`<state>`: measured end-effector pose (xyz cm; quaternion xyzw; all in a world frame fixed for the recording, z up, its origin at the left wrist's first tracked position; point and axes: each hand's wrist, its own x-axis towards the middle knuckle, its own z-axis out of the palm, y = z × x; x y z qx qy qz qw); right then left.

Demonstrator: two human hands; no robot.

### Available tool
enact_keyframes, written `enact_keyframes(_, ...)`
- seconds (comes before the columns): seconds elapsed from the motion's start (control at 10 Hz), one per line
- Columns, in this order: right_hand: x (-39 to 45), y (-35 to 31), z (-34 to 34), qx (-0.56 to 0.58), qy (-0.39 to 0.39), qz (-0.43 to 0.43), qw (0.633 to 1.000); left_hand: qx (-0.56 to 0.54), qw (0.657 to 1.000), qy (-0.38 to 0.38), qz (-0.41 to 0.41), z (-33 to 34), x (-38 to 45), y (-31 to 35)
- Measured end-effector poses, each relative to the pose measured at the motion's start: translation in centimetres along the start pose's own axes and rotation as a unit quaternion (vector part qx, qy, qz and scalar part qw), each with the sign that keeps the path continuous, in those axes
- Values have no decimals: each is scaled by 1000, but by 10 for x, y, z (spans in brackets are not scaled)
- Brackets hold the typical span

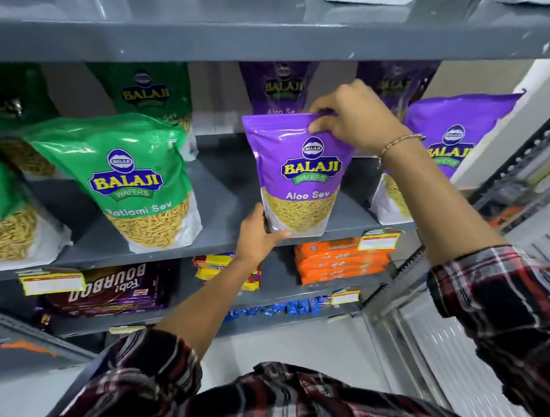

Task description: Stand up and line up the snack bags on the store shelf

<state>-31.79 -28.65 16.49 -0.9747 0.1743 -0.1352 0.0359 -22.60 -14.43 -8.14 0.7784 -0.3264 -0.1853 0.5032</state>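
Plaid sleeves [524, 303] are framing the view as both arms are reaching up to the grey shelf [221, 213]. Most of the job looks done: the green Ratlami Sev bag [132, 184] and the right purple bag [454, 146] are standing at the front edge, and the Aloo Sev bag [301, 179] between them is being squared. The right hand [356, 121] is pinching its top seal, wrist bent down, while the left hand [257, 233] is cupping its lower left corner.
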Motion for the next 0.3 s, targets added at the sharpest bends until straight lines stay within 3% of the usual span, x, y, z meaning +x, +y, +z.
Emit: enact_keyframes(0.3,-12,-5,4,-29,27,-1,999,-15,1000,-1,-9,9,-5,14)
